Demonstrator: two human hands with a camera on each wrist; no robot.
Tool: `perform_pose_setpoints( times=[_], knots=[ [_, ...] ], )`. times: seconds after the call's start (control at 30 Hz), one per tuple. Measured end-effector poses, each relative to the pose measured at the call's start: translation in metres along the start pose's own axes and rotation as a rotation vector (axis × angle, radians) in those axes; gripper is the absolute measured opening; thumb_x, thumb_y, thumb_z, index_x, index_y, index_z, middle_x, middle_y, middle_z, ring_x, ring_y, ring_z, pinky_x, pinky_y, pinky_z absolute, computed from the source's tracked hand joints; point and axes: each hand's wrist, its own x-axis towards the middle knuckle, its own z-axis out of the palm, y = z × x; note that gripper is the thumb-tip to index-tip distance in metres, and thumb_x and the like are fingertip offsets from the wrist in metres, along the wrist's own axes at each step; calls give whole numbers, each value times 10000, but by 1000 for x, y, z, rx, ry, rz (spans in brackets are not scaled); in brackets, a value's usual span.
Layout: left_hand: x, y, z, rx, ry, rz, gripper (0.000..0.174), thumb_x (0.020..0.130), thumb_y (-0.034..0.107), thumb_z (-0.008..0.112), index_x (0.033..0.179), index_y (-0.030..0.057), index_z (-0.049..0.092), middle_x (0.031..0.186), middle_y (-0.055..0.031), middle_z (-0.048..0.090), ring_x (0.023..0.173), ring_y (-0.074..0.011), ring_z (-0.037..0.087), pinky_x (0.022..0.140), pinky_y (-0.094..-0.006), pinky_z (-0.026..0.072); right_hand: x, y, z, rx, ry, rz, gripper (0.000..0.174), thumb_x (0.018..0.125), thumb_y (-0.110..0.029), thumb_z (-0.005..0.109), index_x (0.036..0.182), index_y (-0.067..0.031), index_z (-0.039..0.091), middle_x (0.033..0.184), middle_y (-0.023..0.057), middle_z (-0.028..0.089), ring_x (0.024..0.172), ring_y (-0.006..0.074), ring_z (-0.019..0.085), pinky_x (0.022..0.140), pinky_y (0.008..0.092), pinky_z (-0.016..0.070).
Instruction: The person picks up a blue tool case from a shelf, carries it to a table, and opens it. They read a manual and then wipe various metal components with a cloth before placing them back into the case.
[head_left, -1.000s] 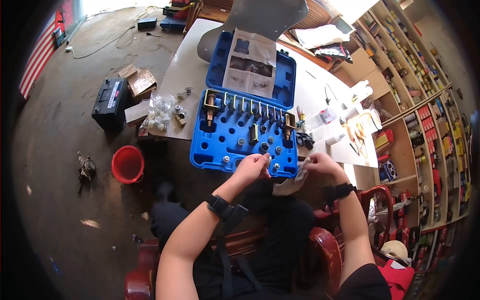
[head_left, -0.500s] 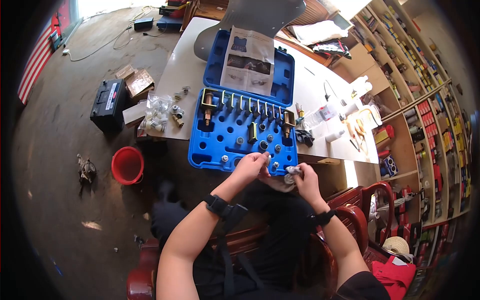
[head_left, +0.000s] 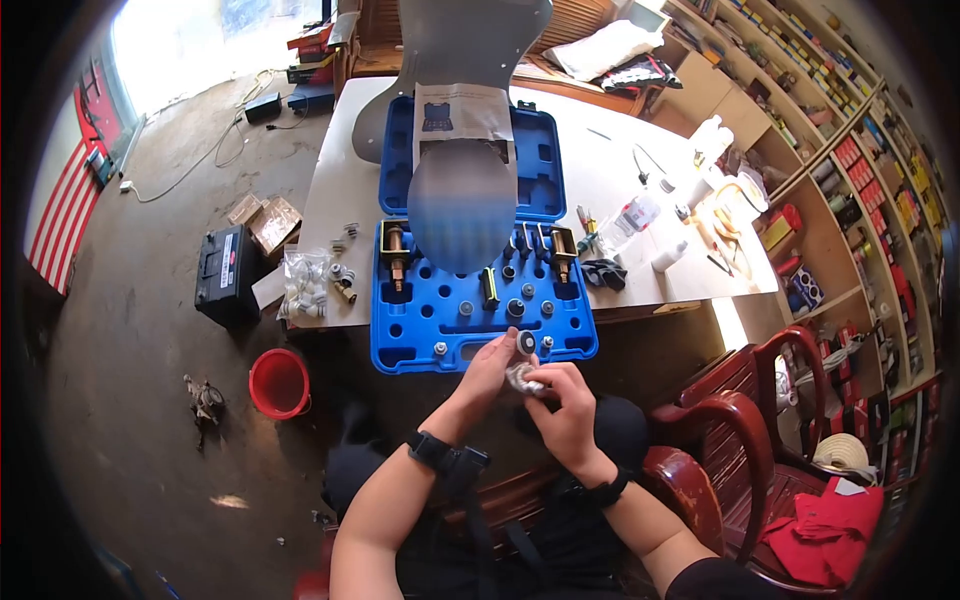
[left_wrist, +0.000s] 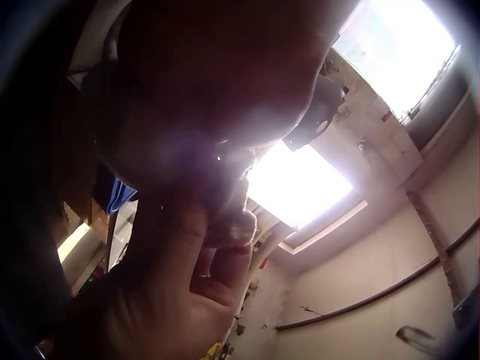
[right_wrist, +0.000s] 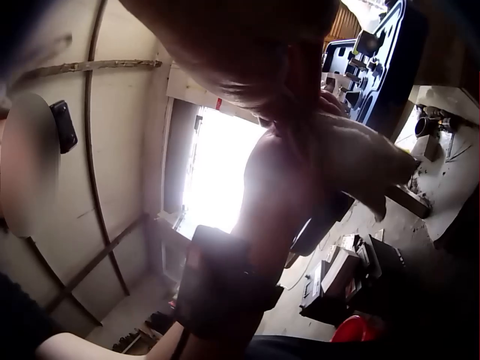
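In the head view my left hand point(head_left: 488, 370) grips a small round dark metal piece with a pale centre point(head_left: 526, 343), just in front of the blue tool case point(head_left: 400, 356). My right hand point(head_left: 566, 410) pinches a crumpled greyish-white cloth point(head_left: 522, 379) right under that piece, and the two hands meet there. Both wrist views are dark and backlit, with fingers covering the held things. Inside the case stand small round adapters point(head_left: 515, 307), a black block with yellowish edges point(head_left: 489, 288), and threaded tools in brackets point(head_left: 396, 270) at the back corners.
A printed sheet point(head_left: 465, 105) leans in the case's lid, partly behind a blurred oval. Left on the table point(head_left: 340, 130) lies a bag of white parts point(head_left: 306, 285); bottles point(head_left: 669, 257) stand right. A red bucket point(head_left: 279, 384) and black battery point(head_left: 227, 275) are on the floor.
My right hand has come from the case's right side leftward to my left hand, bringing the cloth, now bunched up. The round piece shows more clearly. The head view has shifted.
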Motion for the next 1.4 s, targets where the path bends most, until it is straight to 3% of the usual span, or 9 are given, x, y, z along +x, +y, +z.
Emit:
perform_pose_setpoints(
  times=[0.1, 0.27, 0.5, 0.67, 0.77, 1.03, 1.13, 1.23, 1.4],
  knots=[
    [-3, 2, 6, 2, 65, -73, 458, 1049, 459, 367, 905, 73, 567, 770, -15, 569, 676, -95, 533, 610, -243, 456, 0, -6, 0, -277, -40, -275, 231, 747, -127, 809, 930, -67, 684, 975, 90, 611, 896, 244, 594, 775, 362, 487],
    [-5, 9, 7, -61, -97, -113, 464, 1049, 473, 362, 828, 101, 528, 716, 14, 500, 603, -72, 444, 559, -237, 402, 7, 3, -4, -138, 189, -143, 351, 787, -121, 774, 1099, -39, 637, 994, 80, 605, 792, 169, 531, 710, 287, 464],
    [-6, 5, 13, 236, -69, -179, 524, 1016, 515, 444, 1013, 31, 645, 783, 34, 584, 684, -42, 515, 615, -217, 429, 18, 21, -15, -62, 32, -44, 503, 780, -95, 786, 1240, -21, 598, 1059, 55, 596, 813, 115, 548, 745, 244, 471],
    [-2, -3, 8, 261, -103, -199, 550, 1019, 536, 409, 907, 39, 616, 752, 16, 571, 650, -70, 502, 613, -227, 415, 18, 29, -20, -80, -64, -62, 466, 812, -49, 755, 1243, 4, 587, 955, 67, 631, 793, 149, 605, 752, 268, 502],
    [0, -5, 4, 242, -128, -191, 552, 1022, 539, 395, 841, 53, 585, 731, 10, 558, 631, -86, 495, 601, -238, 406, 16, 28, -21, 589, -85, 317, 388, 875, -14, 701, 1239, 38, 578, 955, 75, 647, 809, 138, 644, 774, 265, 532],
    [-13, 17, 21, 4, -41, -120, 497, 1021, 533, 392, 909, 92, 593, 691, 16, 544, 604, -80, 512, 528, -224, 403, 22, 31, -8, 492, -140, 149, 593, 856, -116, 754, 1358, 20, 469, 1288, 110, 543, 1139, 189, 573, 956, 314, 467],
    [-14, 43, 9, -379, -106, 44, 490, 1025, 528, 380, 761, 119, 442, 639, 15, 433, 542, -93, 418, 486, -236, 360, 41, 17, 10, 611, -206, 79, 819, 780, -216, 839, 1423, -11, 375, 1292, 121, 545, 1175, 212, 547, 1015, 337, 412],
    [-23, 78, -8, -581, -110, 301, 456, 1041, 486, 365, 799, 103, 410, 684, 1, 359, 521, -93, 307, 452, -251, 294, 60, 1, 24, 289, -632, 130, 678, 807, -174, 799, 1363, -39, 434, 1121, 130, 641, 1088, 193, 596, 955, 318, 453],
    [-34, 110, -44, -668, -125, 583, 427, 1056, 428, 370, 807, 84, 414, 692, -4, 351, 515, -91, 260, 436, -254, 252, 95, -6, 43, 332, -660, 154, 311, 885, -162, 719, 1120, -3, 592, 970, 42, 610, 883, 107, 565, 806, 242, 473]
  ],
)
